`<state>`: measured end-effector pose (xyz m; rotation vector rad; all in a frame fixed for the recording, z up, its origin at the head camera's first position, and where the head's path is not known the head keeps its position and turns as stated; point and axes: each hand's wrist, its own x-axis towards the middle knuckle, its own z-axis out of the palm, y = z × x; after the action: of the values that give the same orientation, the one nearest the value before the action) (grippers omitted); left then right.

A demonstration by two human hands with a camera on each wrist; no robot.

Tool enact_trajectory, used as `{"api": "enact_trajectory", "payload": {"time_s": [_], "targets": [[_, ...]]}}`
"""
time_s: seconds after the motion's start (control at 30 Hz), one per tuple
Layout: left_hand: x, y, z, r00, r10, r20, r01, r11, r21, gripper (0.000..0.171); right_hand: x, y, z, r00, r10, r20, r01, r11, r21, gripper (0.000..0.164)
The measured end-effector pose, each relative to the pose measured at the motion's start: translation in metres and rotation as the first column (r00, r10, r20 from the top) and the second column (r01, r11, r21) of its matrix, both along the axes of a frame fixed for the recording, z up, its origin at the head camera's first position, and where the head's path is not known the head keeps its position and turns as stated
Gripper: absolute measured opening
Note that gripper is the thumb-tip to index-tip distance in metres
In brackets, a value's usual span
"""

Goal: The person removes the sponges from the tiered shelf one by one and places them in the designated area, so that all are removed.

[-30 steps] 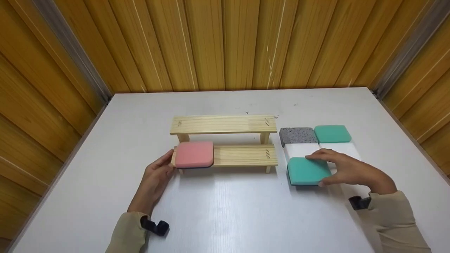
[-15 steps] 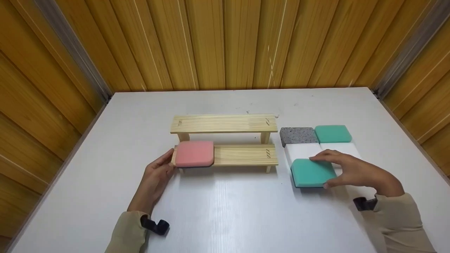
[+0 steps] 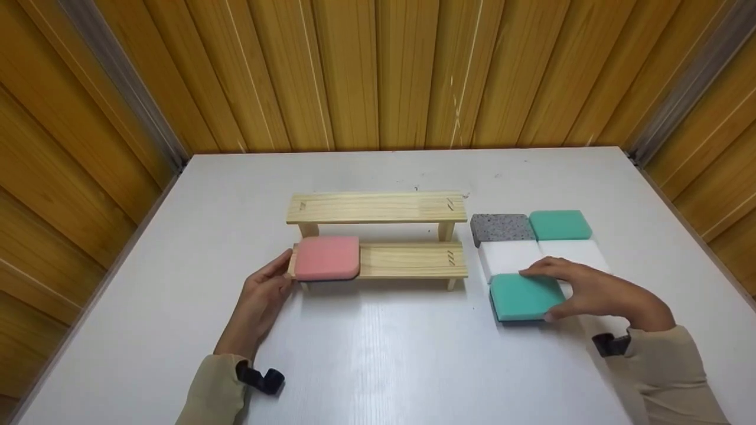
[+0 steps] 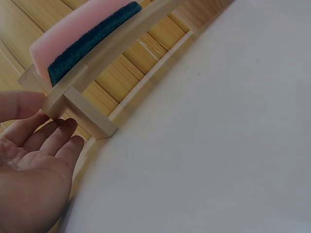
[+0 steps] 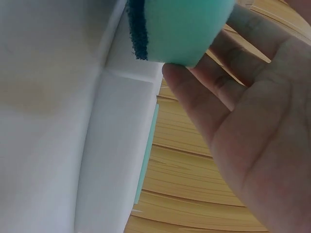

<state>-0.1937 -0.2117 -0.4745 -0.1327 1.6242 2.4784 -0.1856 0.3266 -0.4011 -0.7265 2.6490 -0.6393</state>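
Note:
My left hand (image 3: 263,295) grips the left end of the lower board of a two-tier wooden shelf (image 3: 413,261). In the left wrist view the thumb (image 4: 22,104) lies at the board's end and the fingers curl underneath. Beside it on that board rests a pink sponge (image 3: 326,258) with a dark blue scouring side facing down. My right hand (image 3: 608,298) pinches a green sponge (image 3: 525,297) between thumb and fingers at its right side, dark scouring layer (image 5: 139,31) downward. The sponge sits just in front of a white sponge block (image 3: 509,258), overlapping the block's near edge in the head view.
Behind the white block lies a grey speckled sponge (image 3: 502,229), with another green sponge (image 3: 560,224) to its right. A second white block (image 3: 576,252) is partly hidden by the right hand. The shelf's upper board (image 3: 378,208) stands behind the lower one on the white table (image 3: 378,366).
My right hand has shifted the green sponge slightly right and toward me, uncovering more of the white block behind it. The left hand and pink sponge have stayed in place.

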Motion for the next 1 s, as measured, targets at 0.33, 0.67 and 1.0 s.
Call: {"api": "enact_trajectory", "payload": {"time_s": [0.33, 0.67, 1.0], "targets": [[0.0012, 0.0007, 0.0004, 1.000, 0.015, -0.018, -0.016, 1.000, -0.010, 0.060, -0.0004, -0.0039, -0.0009, 1.000, -0.008, 0.002, 0.008, 1.000, -0.014, 0.074], [-0.0003, 0.0002, 0.0014, 1.000, 0.015, -0.009, -0.015, 1.000, -0.001, 0.059, -0.0009, -0.0072, -0.0053, 1.000, -0.025, -0.013, 0.024, 0.999, -0.026, 0.074], [0.0005, 0.0011, 0.0017, 1.000, 0.013, -0.003, -0.013, 1.000, 0.014, 0.059, 0.0003, -0.0081, -0.0058, 0.999, -0.034, 0.016, 0.035, 0.999, -0.016, 0.074]]}}
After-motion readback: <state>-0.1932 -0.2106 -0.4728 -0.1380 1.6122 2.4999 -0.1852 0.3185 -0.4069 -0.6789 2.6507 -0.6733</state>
